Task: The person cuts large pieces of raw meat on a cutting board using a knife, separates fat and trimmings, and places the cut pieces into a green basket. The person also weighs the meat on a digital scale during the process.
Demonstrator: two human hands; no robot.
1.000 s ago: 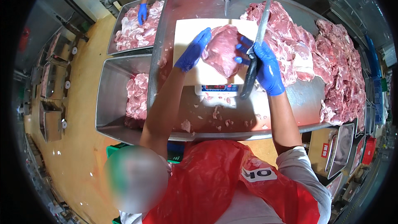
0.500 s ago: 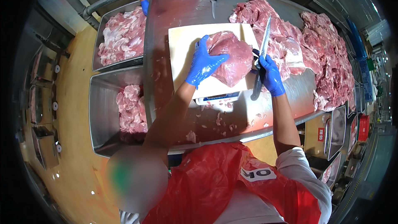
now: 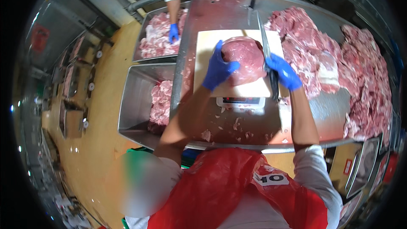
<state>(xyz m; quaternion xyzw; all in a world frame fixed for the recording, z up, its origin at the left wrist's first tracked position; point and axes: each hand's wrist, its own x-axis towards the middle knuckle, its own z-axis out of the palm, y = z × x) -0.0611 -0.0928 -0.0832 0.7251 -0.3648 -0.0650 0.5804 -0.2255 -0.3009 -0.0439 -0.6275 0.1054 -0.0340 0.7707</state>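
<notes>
Two steel bins left of your left hand hold pork; that hand cups the meat chunk, your right hand grips a knife

Your steel table carries a white cutting board at its middle, with a scale just below it. A large heap of raw meat covers its right side, small meat scraps dot the near edge, and a spare knife lies at the far end.

We are wearing blue gloves on our left hand and right hand. Between our fingers a pink, white-streaked meat chunk is lying on a cream board; beside our right fingers a silver knife is gleaming.
</notes>
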